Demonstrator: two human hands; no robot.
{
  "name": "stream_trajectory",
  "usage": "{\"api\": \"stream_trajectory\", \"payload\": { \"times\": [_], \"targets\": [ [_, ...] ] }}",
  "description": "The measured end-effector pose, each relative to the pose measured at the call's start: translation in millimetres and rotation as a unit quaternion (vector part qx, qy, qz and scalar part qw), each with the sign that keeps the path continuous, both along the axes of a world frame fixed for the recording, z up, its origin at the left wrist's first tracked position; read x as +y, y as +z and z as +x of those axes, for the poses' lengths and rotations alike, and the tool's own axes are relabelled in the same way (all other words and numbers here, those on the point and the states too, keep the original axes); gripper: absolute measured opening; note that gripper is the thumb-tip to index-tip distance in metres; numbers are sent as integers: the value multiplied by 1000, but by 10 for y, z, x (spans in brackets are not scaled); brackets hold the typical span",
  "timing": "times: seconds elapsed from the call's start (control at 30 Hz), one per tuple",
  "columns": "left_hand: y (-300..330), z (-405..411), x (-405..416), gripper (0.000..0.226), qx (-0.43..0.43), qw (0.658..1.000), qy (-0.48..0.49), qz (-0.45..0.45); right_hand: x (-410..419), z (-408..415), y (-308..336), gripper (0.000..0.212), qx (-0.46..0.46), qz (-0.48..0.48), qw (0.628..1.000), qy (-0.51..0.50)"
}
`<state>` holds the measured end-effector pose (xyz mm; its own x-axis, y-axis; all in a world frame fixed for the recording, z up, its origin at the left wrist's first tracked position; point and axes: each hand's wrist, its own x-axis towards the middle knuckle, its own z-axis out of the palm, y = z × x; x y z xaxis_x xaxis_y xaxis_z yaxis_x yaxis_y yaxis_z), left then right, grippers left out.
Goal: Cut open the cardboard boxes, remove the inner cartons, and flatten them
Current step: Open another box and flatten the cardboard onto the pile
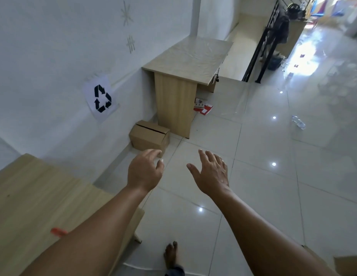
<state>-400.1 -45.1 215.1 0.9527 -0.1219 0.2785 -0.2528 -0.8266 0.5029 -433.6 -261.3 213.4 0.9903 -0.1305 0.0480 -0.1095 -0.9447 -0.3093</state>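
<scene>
With both hands' fingers (210,156) spread and empty, the box (148,136) could be fumbled against the wall (54,46)

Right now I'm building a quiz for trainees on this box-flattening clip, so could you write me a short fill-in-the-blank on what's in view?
1. The cardboard box sits on the floor against the ____.
2. The sheet of paper taped to the wall shows a black ____ symbol.
3. Both the left hand and the right hand are open and hold ____.
4. The orange object lies on the near ____ table.

Missing words: wall; recycling; nothing; wooden
</scene>
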Motion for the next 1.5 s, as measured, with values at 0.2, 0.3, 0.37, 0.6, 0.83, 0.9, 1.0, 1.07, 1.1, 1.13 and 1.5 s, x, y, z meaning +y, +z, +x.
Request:
{"api": "stream_trajectory", "payload": {
  "times": [0.2,0.3,0.37,0.6,0.83,0.9,1.0,1.07,1.1,1.13,1.5],
  "targets": [
    [33,1068,-380,33,10,1000,2,4,-296,1067,62,72,5,1,1000,14],
    [6,1541,-531,34,18,1000,7,3,-427,1525,58,72,9,10,1000,15],
    [-38,1808,-613,35,28,1000,11,0,-532,1800,26,72,13,14,1000,15],
    [-250,2720,-944,37,60,997,57,-5,-1027,2860,-135,73,16,23,999,39],
    [-381,3627,-1543,36,88,986,141,-28,-1664,4088,-265,73,43,36,992,115],
    [-394,3829,-1715,36,96,981,163,-35,-1840,4396,-283,74,51,33,989,138],
    [-425,4133,-1935,35,101,974,198,-49,-2074,4864,-322,73,56,31,984,165],
    [-450,4313,-2029,36,114,968,217,-52,-2171,5141,-358,71,61,33,982,175],
    [-472,4405,-2055,37,117,966,224,-51,-2193,5273,-377,70,63,35,980,183],
    [-495,4500,-2066,38,119,964,232,-50,-2198,5409,-393,70,66,36,978,194],
    [-808,5695,-1832,62,157,918,341,-124,-1797,7024,-664,75,119,22,945,303]
  ]
}}
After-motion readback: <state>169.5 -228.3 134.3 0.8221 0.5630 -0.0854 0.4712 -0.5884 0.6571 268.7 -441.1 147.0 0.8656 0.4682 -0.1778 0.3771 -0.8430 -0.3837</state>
